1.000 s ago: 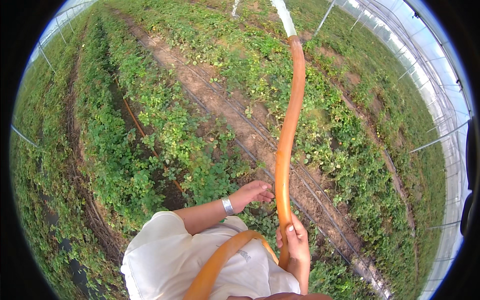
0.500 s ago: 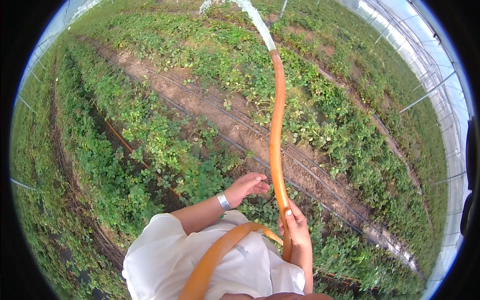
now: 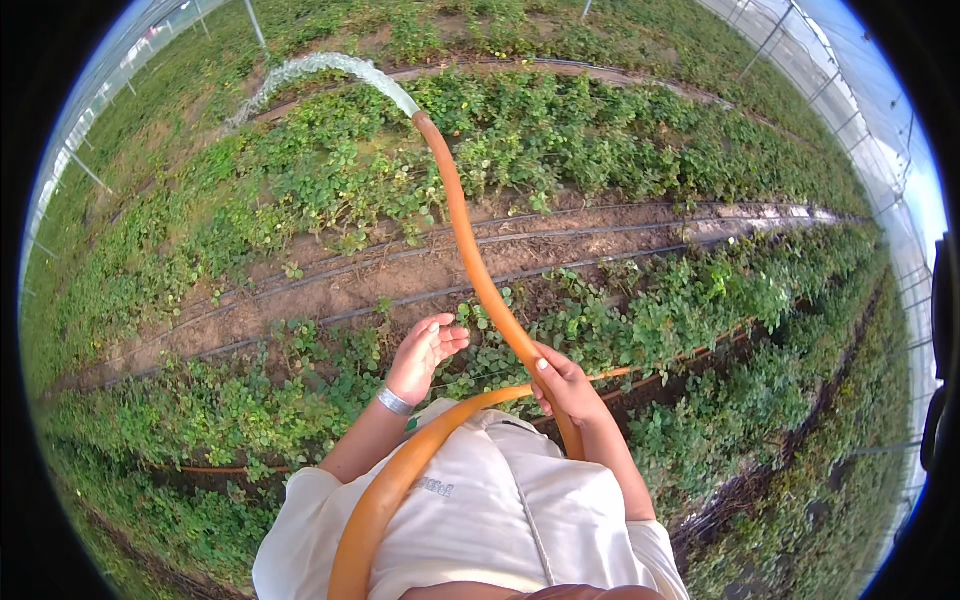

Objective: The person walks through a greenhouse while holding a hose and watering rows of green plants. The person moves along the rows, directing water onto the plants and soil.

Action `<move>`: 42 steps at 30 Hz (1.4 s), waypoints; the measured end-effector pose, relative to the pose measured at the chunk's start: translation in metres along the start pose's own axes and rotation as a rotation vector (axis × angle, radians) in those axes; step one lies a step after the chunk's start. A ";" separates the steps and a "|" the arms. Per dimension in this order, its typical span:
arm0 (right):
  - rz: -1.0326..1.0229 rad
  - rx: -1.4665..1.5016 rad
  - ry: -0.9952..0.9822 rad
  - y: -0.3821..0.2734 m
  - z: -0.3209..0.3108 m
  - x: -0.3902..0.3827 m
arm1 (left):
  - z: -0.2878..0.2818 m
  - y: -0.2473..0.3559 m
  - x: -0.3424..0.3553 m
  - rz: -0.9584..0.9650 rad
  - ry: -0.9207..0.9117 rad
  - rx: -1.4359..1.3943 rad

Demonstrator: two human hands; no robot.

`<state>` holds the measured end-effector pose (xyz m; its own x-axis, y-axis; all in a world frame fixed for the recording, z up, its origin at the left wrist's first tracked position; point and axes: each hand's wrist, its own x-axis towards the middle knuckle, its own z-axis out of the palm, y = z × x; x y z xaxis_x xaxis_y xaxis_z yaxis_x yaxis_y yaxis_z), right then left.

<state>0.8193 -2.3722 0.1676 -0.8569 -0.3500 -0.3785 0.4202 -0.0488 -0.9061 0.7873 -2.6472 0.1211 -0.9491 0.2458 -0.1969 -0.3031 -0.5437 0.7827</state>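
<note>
A long orange hose runs up and away from my body, its far end tipped to the left. Water pours from that end in an arc and falls on the plants at the far left. My right hand is wrapped round the hose in front of my waist. Just left of the hose, my left hand is raised with bent fingers apart, touching nothing; a silver band circles its wrist. Another length of the hose lies across my white shirt and passes behind the held part.
Rows of low leafy plants stretch across the ground. Between them runs a bare soil strip with thin dark pipes along it. A thin orange line lies among the near plants. Metal posts and a clear-walled frame rise at the edges.
My view and body have turned to the right, so the rows now run more level. The hose's outlet and its water have swung left. My right hand keeps its hold; my left stays free.
</note>
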 end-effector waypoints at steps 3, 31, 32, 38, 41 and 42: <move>0.033 0.116 0.179 0.021 -0.020 -0.032 | 0.012 -0.013 0.015 -0.050 -0.077 0.000; 0.001 0.600 1.221 0.140 0.135 -0.222 | 0.012 -0.121 0.047 -0.566 -0.967 0.366; -0.024 0.590 1.233 0.137 0.144 -0.229 | 0.006 -0.124 0.041 -0.595 -0.997 0.381; -0.091 0.556 1.284 0.137 0.221 -0.266 | -0.022 -0.117 -0.017 -0.598 -1.127 0.556; -0.102 0.547 1.296 0.154 0.270 -0.284 | -0.036 -0.111 -0.068 -0.562 -1.082 0.571; -0.100 0.550 1.301 0.159 0.289 -0.287 | -0.044 -0.109 -0.085 -0.554 -1.068 0.572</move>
<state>1.2187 -2.5500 0.1870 -0.4222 0.7609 -0.4928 0.1445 -0.4802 -0.8652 0.8975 -2.6441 0.0271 -0.1008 0.9711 -0.2165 -0.2967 0.1784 0.9382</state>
